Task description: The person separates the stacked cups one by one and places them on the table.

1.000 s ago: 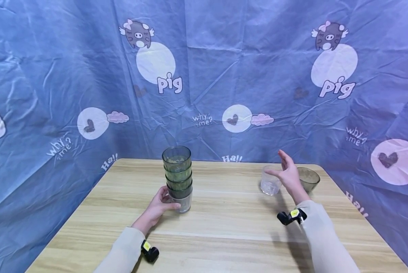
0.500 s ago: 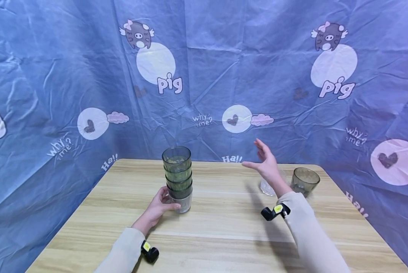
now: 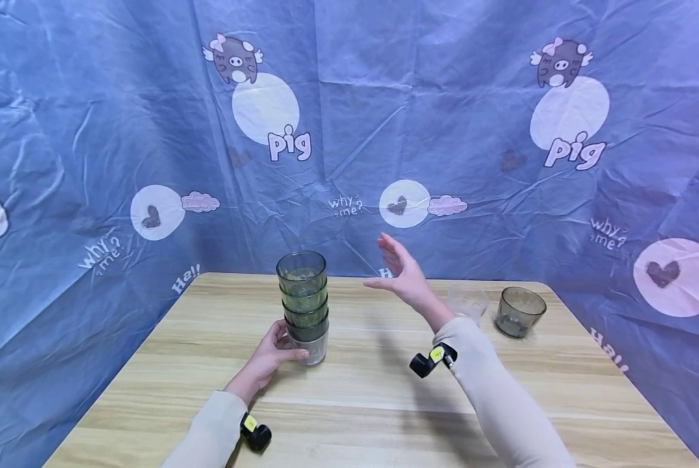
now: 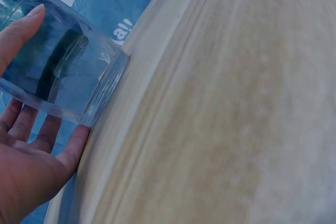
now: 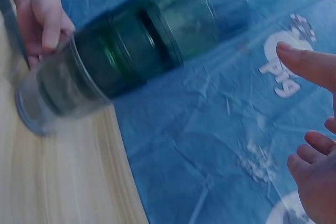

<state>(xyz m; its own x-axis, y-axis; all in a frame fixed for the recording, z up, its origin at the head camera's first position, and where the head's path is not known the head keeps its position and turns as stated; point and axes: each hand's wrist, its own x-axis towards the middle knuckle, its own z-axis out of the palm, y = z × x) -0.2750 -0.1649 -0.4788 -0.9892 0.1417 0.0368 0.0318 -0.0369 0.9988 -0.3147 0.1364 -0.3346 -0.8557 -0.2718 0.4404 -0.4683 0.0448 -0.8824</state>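
Observation:
A tall stack of nested glasses stands left of centre in the head view. Several smoky green glasses [image 3: 305,301] sit on top of a clear glass [image 3: 317,351] at the bottom. My left hand [image 3: 267,361] holds that clear glass low down, thumb on the near side and fingers round the far side. My right hand [image 3: 406,279] is in the air right of the stack, holding nothing, its thumb spread from its fingers. In the right wrist view the green glasses [image 5: 131,40] lean across the frame, apart from the right thumb [image 5: 307,66].
At the back right of the wooden table [image 3: 361,403] a single smoky glass [image 3: 520,315] stands beside another clear glass [image 3: 469,302], partly hidden by the right forearm. A blue patterned cloth [image 3: 349,117] hangs behind the table.
My right hand has moved left, away from the clear and smoky glasses at the right and towards the stack. The left hand and the stack have stayed in place.

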